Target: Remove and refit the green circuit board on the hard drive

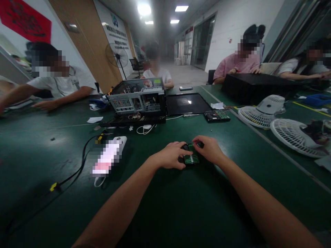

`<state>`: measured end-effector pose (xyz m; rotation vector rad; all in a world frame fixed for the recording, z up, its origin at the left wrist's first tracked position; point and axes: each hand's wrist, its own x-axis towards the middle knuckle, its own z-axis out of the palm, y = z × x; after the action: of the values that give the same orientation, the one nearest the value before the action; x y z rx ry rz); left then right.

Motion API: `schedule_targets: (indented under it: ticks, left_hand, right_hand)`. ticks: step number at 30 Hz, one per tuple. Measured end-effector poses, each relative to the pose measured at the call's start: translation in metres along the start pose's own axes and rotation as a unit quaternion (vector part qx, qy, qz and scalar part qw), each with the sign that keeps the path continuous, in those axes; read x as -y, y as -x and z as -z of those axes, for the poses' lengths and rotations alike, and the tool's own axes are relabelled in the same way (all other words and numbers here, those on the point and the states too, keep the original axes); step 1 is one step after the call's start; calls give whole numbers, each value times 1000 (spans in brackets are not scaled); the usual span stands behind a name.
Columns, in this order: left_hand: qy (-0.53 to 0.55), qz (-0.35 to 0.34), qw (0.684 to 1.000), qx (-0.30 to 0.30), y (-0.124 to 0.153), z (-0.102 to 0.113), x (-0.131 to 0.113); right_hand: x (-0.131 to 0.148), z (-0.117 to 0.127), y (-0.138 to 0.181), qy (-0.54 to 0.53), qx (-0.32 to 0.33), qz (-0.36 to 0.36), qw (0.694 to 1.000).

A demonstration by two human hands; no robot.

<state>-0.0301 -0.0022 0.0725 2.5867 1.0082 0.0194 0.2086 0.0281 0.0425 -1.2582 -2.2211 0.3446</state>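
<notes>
A small hard drive [192,158] with a green circuit board facing up lies on the green table in front of me. My left hand [173,155] grips it from the left, fingers reaching over its top and dark edge. At its upper right corner, my right hand [207,148] is closed in a pinch around a small dark piece [200,144], whose kind I cannot make out. Beyond my hands, another hard drive [217,116] rests on the table, also with its green board upward.
An opened computer case [139,100] stands at the back, with a black panel [188,104] beside it. To my left are a lit phone [110,156] and black cables [83,162]. White fan parts [258,113] lie at right. Several people sit around the table.
</notes>
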Motion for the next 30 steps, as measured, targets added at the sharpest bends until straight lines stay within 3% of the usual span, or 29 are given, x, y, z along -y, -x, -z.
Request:
schedule_targets:
  ticks: [4, 15, 20, 25, 30]
  left_hand:
    - [-3, -4, 1000, 4, -1, -1, -1]
    - [7, -6, 1000, 7, -2, -1, -1]
    - [11, -5, 1000, 14, -1, -1, 0]
    - [15, 0, 1000, 22, -1, -2, 3]
    - [11, -8, 1000, 9, -2, -3, 3]
  right_hand:
    - [-2, -3, -1, 11, 5, 31, 999]
    - [-2, -9, -2, -5, 7, 33, 999]
    - [-3, -5, -2, 1, 12, 22, 1000]
    - [-12, 4, 0, 8, -25, -5, 1000]
    - [-13, 4, 0, 21, 1, 12, 1000]
